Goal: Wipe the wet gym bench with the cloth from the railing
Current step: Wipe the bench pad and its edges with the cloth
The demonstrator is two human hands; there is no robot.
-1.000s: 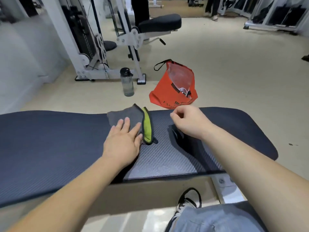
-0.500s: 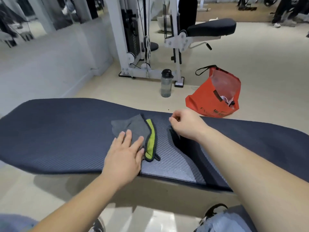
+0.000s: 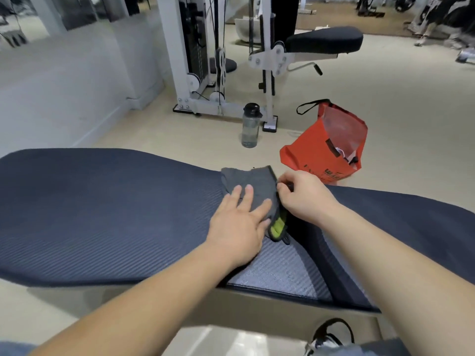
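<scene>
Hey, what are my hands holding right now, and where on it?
The right hand pinches the cloth at its right edge; the left hand only presses flat on top of it.

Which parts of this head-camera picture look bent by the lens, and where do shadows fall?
Head view: the wide lens bows the bench pad into a curve; the far gym machines smear near the top edge; the right hand casts a dark shadow across the pad, beside the cloth.
</scene>
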